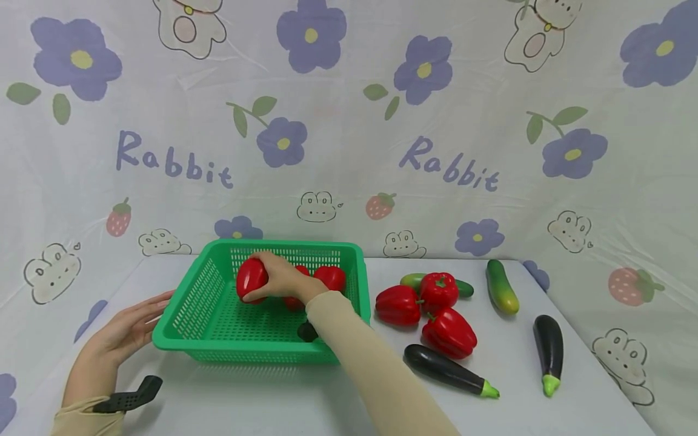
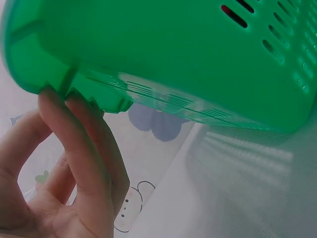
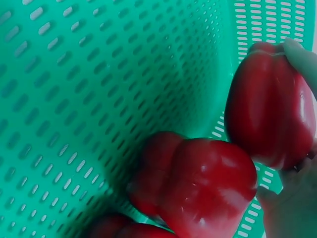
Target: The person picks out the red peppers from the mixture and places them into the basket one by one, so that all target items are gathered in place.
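My right hand point(image 1: 283, 278) grips a glossy red bell pepper point(image 1: 251, 281) inside the green plastic basket point(image 1: 256, 355), toward its back left. In the right wrist view, thumb and fingers hold the bell pepper point(image 3: 270, 106) at its two ends. Close beside it in the basket lies another red bell pepper point(image 3: 208, 183), with part of one more point(image 3: 131, 229) at the bottom edge. The right hand and forearm partly hide these from the head view. My left hand point(image 1: 128, 330) is at the basket's left side, its fingertips touching the rim from outside, as the left wrist view shows.
Right of the basket, three red bell peppers point(image 1: 449, 333) sit grouped on the white table point(image 1: 507, 357), with a cucumber point(image 1: 465, 288) partly behind them. One eggplant point(image 1: 444, 366) lies in front. Farther right are another cucumber point(image 1: 501, 287) and eggplant point(image 1: 548, 345). A printed cloth point(image 1: 349, 181) hangs behind.
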Available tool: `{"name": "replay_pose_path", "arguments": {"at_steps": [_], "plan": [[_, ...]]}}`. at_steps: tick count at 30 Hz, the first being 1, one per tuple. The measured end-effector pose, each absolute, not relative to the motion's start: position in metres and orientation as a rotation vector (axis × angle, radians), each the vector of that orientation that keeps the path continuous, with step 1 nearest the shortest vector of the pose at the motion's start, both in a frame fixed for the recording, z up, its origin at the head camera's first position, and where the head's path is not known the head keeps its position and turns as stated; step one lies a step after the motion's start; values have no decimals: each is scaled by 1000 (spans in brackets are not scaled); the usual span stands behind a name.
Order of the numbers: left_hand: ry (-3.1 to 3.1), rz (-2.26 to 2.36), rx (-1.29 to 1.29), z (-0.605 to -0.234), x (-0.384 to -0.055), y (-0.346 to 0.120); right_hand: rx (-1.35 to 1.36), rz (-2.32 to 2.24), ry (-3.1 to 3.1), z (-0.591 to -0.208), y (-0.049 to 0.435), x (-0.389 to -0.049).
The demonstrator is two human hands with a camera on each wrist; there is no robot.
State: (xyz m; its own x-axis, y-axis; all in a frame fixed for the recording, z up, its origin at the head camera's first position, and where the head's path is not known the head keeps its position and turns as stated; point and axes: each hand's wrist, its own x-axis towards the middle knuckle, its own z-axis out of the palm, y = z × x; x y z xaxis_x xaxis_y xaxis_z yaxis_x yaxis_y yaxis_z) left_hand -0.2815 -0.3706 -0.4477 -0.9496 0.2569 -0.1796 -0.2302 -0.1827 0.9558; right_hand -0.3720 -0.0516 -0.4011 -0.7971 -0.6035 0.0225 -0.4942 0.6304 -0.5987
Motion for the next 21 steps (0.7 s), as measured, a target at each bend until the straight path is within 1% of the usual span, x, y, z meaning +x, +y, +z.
{"name": "replay_pose_path", "arguments": {"at_steps": [15, 21], "plan": [[1783, 2208, -18, -445, -282, -367, -941, -738, 2712, -405, -50, -383], [1773, 2204, 17, -447, -284, -366, -928, -614, 2759, -405, -48, -385]]}}
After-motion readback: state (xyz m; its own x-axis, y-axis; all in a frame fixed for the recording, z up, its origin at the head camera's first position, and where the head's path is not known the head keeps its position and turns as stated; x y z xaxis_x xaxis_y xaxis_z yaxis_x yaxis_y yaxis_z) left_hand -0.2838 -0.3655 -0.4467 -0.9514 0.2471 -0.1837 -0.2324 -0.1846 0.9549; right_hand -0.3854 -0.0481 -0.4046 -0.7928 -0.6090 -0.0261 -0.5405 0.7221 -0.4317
